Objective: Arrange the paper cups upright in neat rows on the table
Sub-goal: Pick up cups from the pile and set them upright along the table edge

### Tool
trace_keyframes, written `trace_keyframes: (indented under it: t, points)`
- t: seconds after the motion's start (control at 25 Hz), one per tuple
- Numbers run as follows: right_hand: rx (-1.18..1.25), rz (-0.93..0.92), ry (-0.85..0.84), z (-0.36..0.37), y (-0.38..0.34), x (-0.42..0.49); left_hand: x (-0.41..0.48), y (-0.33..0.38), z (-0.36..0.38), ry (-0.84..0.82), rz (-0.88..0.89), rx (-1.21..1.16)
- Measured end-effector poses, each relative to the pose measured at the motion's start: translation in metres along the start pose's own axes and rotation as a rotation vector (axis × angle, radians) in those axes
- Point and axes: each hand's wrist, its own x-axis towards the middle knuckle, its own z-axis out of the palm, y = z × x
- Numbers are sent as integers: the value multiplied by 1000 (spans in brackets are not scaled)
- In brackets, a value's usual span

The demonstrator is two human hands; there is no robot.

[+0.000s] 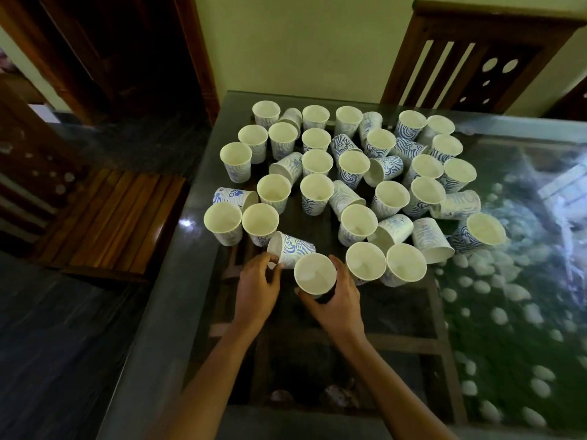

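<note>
1. At the near edge of the cluster, on the glass table (203,306): left hand (257,293) and right hand (336,300) side by side, both at work.
2. Right hand: curled around an upright cup (314,273), thumb at the cup's 7 o'clock, fingers at its 3 o'clock; mouth up, cream inside showing. Whether base rested on the glass or hung just above it, could not be told.
3. Left hand: fingers closed narrowly on the rim of a toppled cup (290,249), pinching at the mouth.
4. Toppled cup: lay at 1 o'clock from the left hand, touching it; long axis ran roughly 9 to 3 o'clock, mouth toward 9, base toward 3, close beside the upright cup's far rim. Left hand plainly the nearer; right hand occupied.
5. Judged requirement: swing the base down and the mouth up, pivoting about the pinched rim, without knocking the neighbour at 3 o'clock.
6. Remaining stock: some three dozen paper cups, blue-patterned, spread from 10 to 2 o'clock beyond the hands; most upright but loosely bunched, no true rows; about a dozen on their sides, among them one at the left flank (233,198) and one at the right (432,238).
7. Judged progress: early; straightening and aligning largely undone.
8. Surroundings: wooden chair (470,58) at 1 o'clock, past the table's far edge.
</note>
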Motion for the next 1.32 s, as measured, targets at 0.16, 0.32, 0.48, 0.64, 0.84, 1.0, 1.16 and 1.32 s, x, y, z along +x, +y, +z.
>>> trace_keyframes:
  t: [0.16, 0.32, 0.48, 0.64, 0.84, 1.0, 1.16, 1.32]
  points:
    - [5, -2, -27, -3, 2, -14, -24, -3, -16, 9, 130, 204]
    - [20, 13, -32, -8, 6, -26, -37, -14, -19, -6, 293, 341]
    - [10, 10, -16, -13, 10, -27, -42, -12, -16, -34, 234, 156]
    - [-2, 3, -9, -19, 15, -27, -37, -11, -6, 11, 165, -21]
    - [1, -18, 8, -23, 21, -26, -33, -6, 3, 38, 179, -77]
    - [13, -10, 7, -23, 23, -24, -32, -4, 10, -47, 33, -196]
    - [10, -13, 11, -23, 27, -24, -31, -5, 15, -70, -65, -285]
    - [19, -7, 24, -27, 28, -29, -30, -4, 15, -31, -74, -293]
